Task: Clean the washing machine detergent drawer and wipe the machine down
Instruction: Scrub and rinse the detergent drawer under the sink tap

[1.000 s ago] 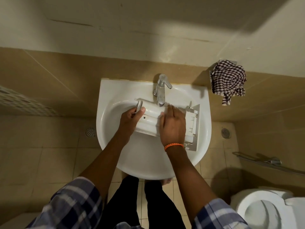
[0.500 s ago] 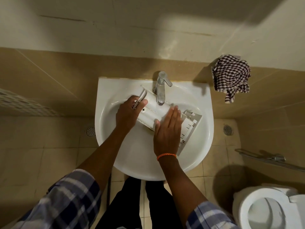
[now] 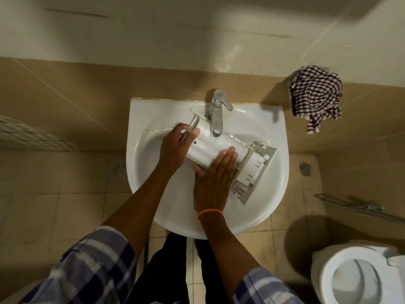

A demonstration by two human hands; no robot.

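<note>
Wet drawer (image 3: 215, 148) under tap (image 3: 217, 119), slip risk.
Left hand (image 3: 175, 148) grips its end; right hand (image 3: 215, 178) pressed flat, fingers spread; could drop into sink (image 3: 271, 172).

Drawer: white plastic detergent drawer (image 3: 215, 148) lies slanted in the white ceramic basin (image 3: 271, 172), under the chrome tap (image 3: 217, 115).
Left hand (image 3: 175, 145): grips the drawer's end.
Right hand (image 3: 215, 181): fingers flat on it.
Wall: checked cloth (image 3: 315, 95) hangs.

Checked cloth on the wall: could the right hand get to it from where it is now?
Probably yes. The right hand lies flat on the drawer, gripping nothing, and the cloth hangs on that side past the sink rim with nothing between.
</note>
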